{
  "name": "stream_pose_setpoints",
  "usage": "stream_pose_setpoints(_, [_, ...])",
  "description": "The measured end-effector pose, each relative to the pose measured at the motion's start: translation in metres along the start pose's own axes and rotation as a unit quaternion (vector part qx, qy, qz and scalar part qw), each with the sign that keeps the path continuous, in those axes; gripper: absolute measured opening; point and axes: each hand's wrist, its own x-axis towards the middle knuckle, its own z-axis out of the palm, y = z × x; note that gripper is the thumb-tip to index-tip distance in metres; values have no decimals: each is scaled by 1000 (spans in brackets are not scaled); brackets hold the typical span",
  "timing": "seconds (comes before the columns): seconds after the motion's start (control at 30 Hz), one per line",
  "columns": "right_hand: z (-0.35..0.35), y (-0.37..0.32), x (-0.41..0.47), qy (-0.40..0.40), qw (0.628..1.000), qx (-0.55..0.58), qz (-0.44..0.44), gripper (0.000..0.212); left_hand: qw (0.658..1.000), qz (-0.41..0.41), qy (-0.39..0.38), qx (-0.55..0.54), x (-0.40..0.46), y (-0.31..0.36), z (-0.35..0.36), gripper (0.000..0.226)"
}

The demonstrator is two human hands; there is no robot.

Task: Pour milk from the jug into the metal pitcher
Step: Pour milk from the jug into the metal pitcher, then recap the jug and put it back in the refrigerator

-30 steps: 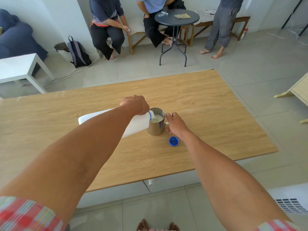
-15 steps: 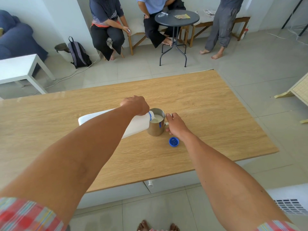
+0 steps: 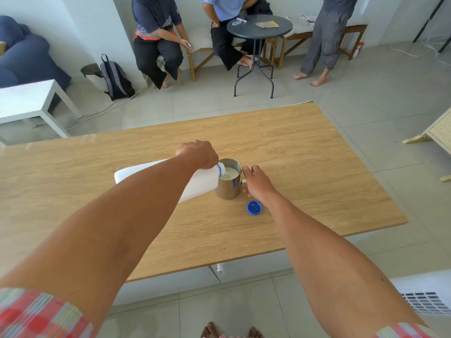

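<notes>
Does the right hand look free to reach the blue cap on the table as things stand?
Probably not yet: the right hand grips the pitcher handle. The cap lies just beside its wrist, unobstructed, if it lets go.

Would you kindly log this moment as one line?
left hand: tips jug | right hand: holds pitcher handle | milk: pouring | cap: on table

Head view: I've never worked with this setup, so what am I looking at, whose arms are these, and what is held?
There is no machine here. A camera worn on a person's head looks down at their own bare arms over a wooden table. The left hand grips a white milk jug, tipped so its mouth is over a metal pitcher that already holds milk. The right hand holds the pitcher's handle. A blue cap lies on the table beside that hand.
</notes>
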Motion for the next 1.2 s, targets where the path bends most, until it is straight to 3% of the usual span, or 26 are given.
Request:
stream_pose_setpoints(0.47, [0, 0, 0, -4, 1000, -6, 0, 45, 1000, 1, 3, -14, -4, -2, -1, 24])
stream_pose_setpoints(0.8, [-2, -3, -5, 43, 996, -81, -18, 46, 986, -35, 52, -152, -32, -21, 22, 35])
stream_pose_setpoints(1.03, [-3, -4, -23, 75, 991, -111, -13, 64, 941, -80, 123, -306, -53, -32, 29, 41])
stream_pose_setpoints(1.2, [-7, 14, -44, 52, 985, -163, -28, 42, 884, -107, 181, -417, -63, -44, 27, 44])
